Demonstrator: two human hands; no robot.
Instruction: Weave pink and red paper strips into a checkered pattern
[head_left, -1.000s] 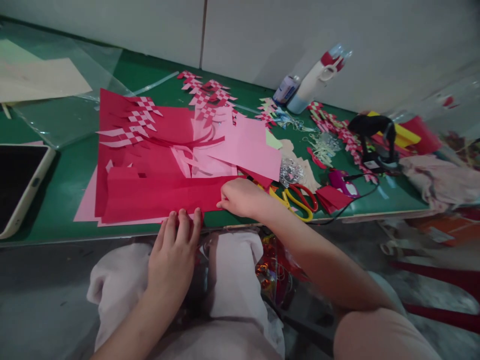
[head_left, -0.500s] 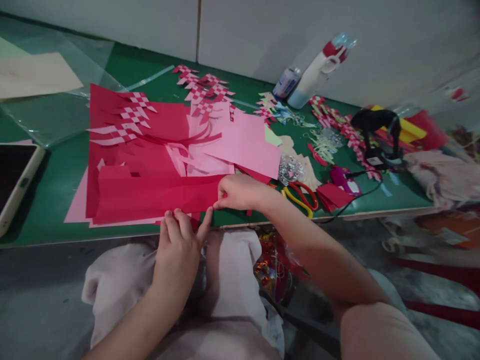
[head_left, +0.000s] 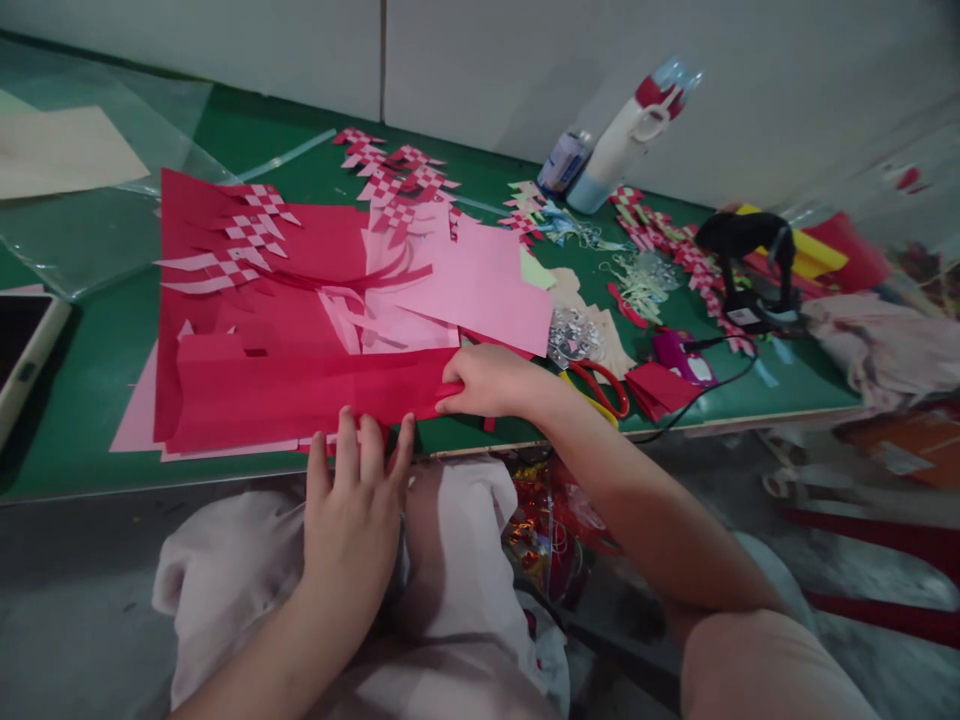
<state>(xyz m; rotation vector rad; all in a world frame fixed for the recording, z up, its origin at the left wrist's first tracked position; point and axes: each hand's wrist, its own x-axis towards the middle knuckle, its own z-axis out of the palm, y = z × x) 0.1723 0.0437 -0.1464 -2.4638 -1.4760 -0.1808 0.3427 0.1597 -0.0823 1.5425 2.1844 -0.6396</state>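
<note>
Two bare hands at near edge of green table (head_left: pixel 90 400), both on folded red paper sheet (head_left: pixel 300 395). Left hand (head_left: pixel 352 505), back up, fingers spread and extended, fingertips (head_left: pixel 346 425) pressing near edge of red sheet just where it overhangs table edge. Right hand (head_left: pixel 487 380), fingers curled together, pinching right end of same red sheet between thumb and fingers. Red sheet lying flat, long side parallel to table edge, on top of larger pink sheet (head_left: pixel 135 415) showing at left and near margins.

Farther back, large red paper (head_left: pixel 330 245) with cut strips, partly overlaid by loose pink paper (head_left: pixel 480 290) and pale pink cut strips (head_left: pixel 352 320). Red-and-white woven paper pieces (head_left: pixel 247 235) on far left of red paper; more woven pieces (head_left: pixel 397 180) toward wall.

Right of right hand: scissors with red and yellow handles (head_left: pixel 600 390), partly hidden by wrist; small folded red stack (head_left: pixel 660 388) just beside scissors; silvery crumpled bits (head_left: pixel 570 335) between pink paper and scissors. Black glue gun (head_left: pixel 746 255) on stand far right, cable trailing toward near edge. White bottle with red cap (head_left: pixel 630 135) leaning against wall, small blue-labelled bottle (head_left: pixel 562 160) beside it.

Left margin: tablet corner (head_left: pixel 22 340), clear plastic sheet (head_left: pixel 97 230) over cream paper (head_left: pixel 60 155). Below table edge: pale clothing on lap (head_left: pixel 465 560).
</note>
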